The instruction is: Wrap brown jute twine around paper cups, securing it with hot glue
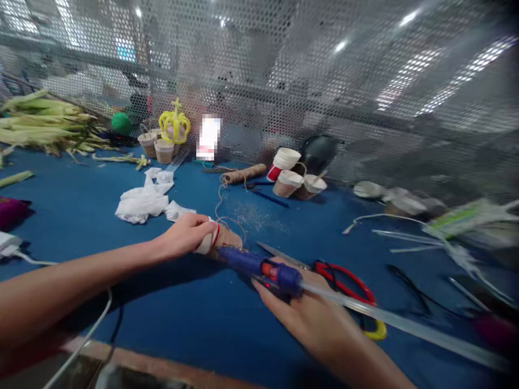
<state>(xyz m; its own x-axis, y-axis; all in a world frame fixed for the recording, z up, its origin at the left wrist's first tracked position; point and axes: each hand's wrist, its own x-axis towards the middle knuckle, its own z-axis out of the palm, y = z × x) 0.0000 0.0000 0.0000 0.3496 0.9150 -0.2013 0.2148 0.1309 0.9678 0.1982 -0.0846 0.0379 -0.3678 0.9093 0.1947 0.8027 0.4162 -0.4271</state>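
Note:
My left hand [184, 234] is closed on a paper cup [229, 236] lying on its side, its lower part wrapped in brown twine. Strands of twine [219, 202] run from the cup back to a twine roll [245, 174]. My right hand [308, 308] grips a blue hot glue gun [247, 259], whose nozzle is at the wrapped side of the cup; I cannot tell if it touches. A long clear glue stick [397, 319] sticks out of the gun's rear. Scissors [344, 278] with red and black handles lie beside my right hand, partly hidden by it.
Stacked paper cups [286, 159] and twine-wrapped cups [288, 183] stand at the back, near blue-handled pliers [270, 197]. White crumpled tissue [141, 202] lies left of centre. A yellow crown-shaped piece [174, 127] and dry husks [44, 121] are at back left. A perforated metal screen [251, 81] bounds the blue table.

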